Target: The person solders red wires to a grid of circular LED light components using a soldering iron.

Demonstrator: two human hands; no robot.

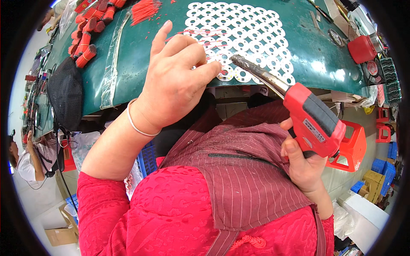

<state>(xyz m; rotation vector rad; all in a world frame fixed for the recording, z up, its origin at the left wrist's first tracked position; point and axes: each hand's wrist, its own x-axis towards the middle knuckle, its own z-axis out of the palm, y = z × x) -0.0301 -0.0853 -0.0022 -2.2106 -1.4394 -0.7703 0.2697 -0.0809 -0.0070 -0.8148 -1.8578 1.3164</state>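
Observation:
My right hand (305, 164) grips a red-and-black soldering gun (314, 119) by its handle. The gun's long, darkened metal tip (252, 70) points up and left, over the near rows of a grid of white round circuit boards (241, 45). Thumb and forefinger of my left hand (179, 72) are pinched together at the near edge of that grid. A bit of red wire (224, 72) shows right by those fingertips; most of it is hidden. Several boards in the left rows have thin red wires (207, 32) lying across them.
Loose red wires (145, 10) lie in a pile at the back of the green table (141, 64). Bundles of red wire (85, 49) and a black mesh cover (65, 94) are on the left. A red container (361, 49) and small fan (373, 70) stand right. A red stool (352, 145) is below.

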